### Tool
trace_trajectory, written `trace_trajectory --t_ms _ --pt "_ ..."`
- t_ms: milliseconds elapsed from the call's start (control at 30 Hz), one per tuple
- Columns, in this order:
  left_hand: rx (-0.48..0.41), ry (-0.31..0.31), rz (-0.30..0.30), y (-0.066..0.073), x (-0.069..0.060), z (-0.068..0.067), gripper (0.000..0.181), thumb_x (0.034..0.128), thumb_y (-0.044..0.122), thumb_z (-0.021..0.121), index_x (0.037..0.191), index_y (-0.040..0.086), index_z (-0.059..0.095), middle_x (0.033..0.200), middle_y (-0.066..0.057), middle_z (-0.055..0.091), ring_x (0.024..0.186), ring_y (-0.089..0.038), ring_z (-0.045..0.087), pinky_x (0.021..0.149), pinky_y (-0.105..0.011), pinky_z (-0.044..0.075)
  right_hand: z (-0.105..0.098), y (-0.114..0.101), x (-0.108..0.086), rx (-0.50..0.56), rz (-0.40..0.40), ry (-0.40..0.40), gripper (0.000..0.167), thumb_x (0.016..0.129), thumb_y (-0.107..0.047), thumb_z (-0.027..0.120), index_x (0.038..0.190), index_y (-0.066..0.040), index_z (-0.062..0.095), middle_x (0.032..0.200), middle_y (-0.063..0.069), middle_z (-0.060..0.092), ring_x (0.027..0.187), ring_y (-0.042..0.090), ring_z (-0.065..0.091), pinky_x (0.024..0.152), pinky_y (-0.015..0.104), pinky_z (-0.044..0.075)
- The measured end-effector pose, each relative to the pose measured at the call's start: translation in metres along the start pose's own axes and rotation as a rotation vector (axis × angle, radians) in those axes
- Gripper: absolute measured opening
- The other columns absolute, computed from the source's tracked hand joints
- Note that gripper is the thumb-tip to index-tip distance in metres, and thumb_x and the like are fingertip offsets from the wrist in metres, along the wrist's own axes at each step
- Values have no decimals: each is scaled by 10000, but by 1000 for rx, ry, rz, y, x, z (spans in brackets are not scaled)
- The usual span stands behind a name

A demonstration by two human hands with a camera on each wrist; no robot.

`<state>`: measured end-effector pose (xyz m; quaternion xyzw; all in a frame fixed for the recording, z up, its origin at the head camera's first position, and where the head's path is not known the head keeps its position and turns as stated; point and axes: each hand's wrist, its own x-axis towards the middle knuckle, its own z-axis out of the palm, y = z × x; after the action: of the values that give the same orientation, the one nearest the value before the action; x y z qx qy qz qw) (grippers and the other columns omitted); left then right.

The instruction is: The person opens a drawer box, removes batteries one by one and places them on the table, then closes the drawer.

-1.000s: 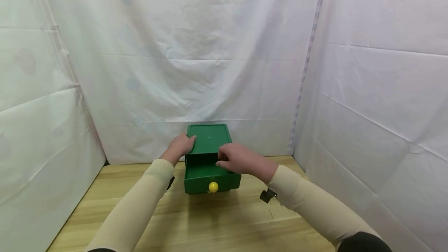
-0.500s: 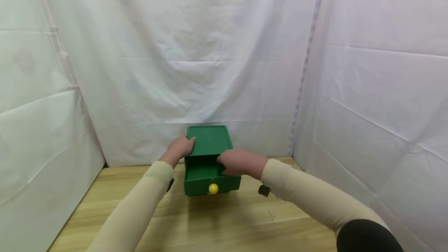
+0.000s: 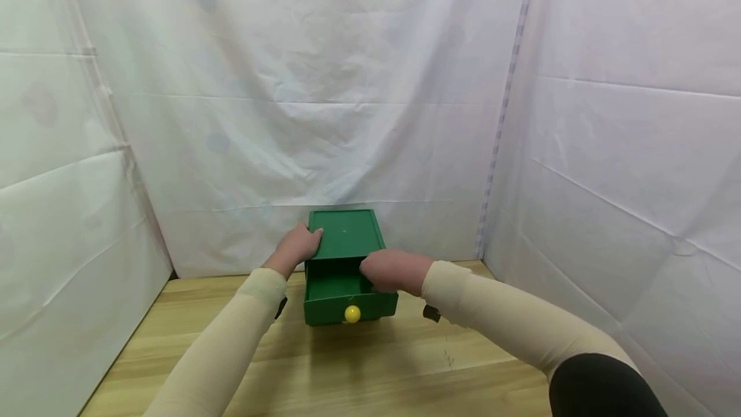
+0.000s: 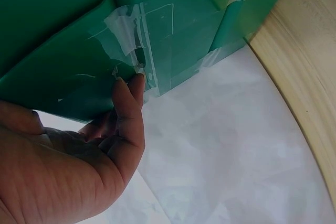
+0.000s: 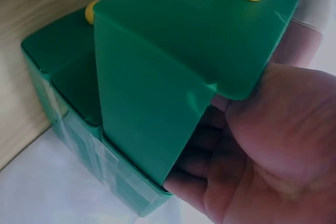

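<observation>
A green drawer box (image 3: 345, 234) stands on the table, its upper drawer (image 3: 350, 307) pulled out and bearing a yellow knob (image 3: 352, 314). My left hand (image 3: 297, 244) grips the box's left side, thumb on the top edge. In the left wrist view its curled fingers (image 4: 128, 111) touch the side wall by strips of clear tape (image 4: 126, 27). My right hand (image 3: 393, 270) reaches over the drawer's right wall (image 5: 142, 98) into the drawer. In the right wrist view that wall hides the fingertips, so whether they hold anything does not show. The visible drawer floor (image 3: 330, 284) looks bare.
A closed lower drawer (image 5: 60, 40) with its own yellow knob (image 5: 90, 12) sits beneath the pulled-out one. Whitish cloth (image 3: 289, 82) hangs behind and on both sides of the wooden table (image 3: 359, 378).
My right hand has gone down from above the drawer's right side into it, its fingers dropping out of sight. The left hand keeps its grip on the box.
</observation>
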<state>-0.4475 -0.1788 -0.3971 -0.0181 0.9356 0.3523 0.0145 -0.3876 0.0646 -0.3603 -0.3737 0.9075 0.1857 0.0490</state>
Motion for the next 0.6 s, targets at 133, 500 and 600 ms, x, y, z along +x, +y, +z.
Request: trace_trajectory --t_ms 133,500,600 --pt "-6 -5 -2 1 -1 0 751 1207 449 391 1653 -147 292 1555 -349 504 1337 -461 584 1078 -591 500 1 -1 3 -30 13 -25 147 1075 -213 780 961 -168 698 848 -42 619 779 150 526 776 301 532" --pt "-10 -9 -12 2 -1 -1 742 1206 447 390 1648 -141 298 1528 -339 530 1313 -448 596 1078 -590 500 -3 -6 3 -115 -6 -43 134 1103 -147 729 978 -191 712 874 -46 663 786 145 550 809 283 556" --pt "-8 -5 -9 2 0 0 744 1207 446 388 1648 -145 291 1523 -343 531 1307 -452 599 1072 -589 502 -3 -5 3 -128 -16 -39 118 1105 -146 727 996 -193 722 879 -47 671 789 143 558 806 278 556"
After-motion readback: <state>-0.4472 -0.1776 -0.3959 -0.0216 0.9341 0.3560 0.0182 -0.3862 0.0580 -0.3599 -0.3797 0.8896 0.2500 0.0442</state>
